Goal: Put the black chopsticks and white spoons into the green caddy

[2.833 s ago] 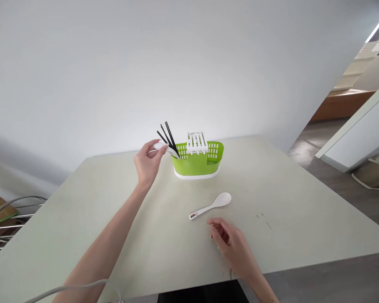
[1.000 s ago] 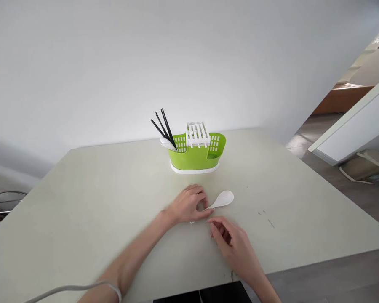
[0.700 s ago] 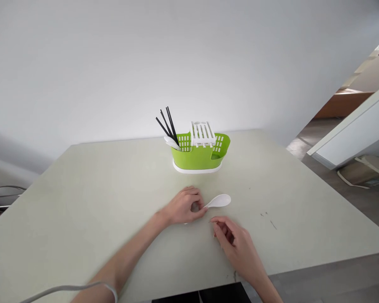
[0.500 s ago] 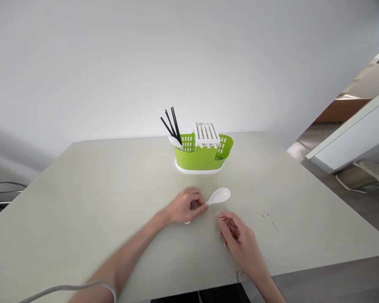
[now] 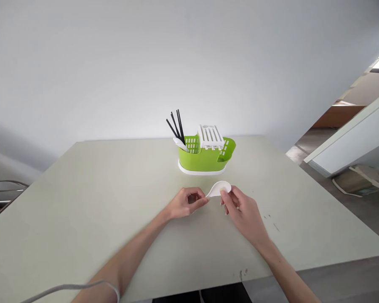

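Observation:
A white spoon (image 5: pixel 217 188) is held between both hands above the pale table, its bowl toward the right. My left hand (image 5: pixel 187 203) pinches the handle, part of which is hidden inside the fingers. At the bowl's right edge, my right hand (image 5: pixel 241 209) grips with the thumb pressed on the inside of the bowl. Behind the hands stands a green utensil basket (image 5: pixel 194 162) with a white base and a white slotted rack (image 5: pixel 211 135) across its top. Several black chopsticks (image 5: pixel 177 128) and white spoon handles (image 5: pixel 180 144) lean out of its left compartment.
The pale table (image 5: pixel 113 181) meets a white wall (image 5: pixel 145 67) at the back. A grey cable (image 5: pixel 69 287) crosses over my left forearm. Metal wire racking (image 5: pixel 4 191) is beyond the left edge, and a wrapped bundle (image 5: pixel 356 181) lies on the floor at right.
My right hand has moved up and left and now grips the spoon's bowl. The spoon has risen slightly in my left hand. The view has shifted a little.

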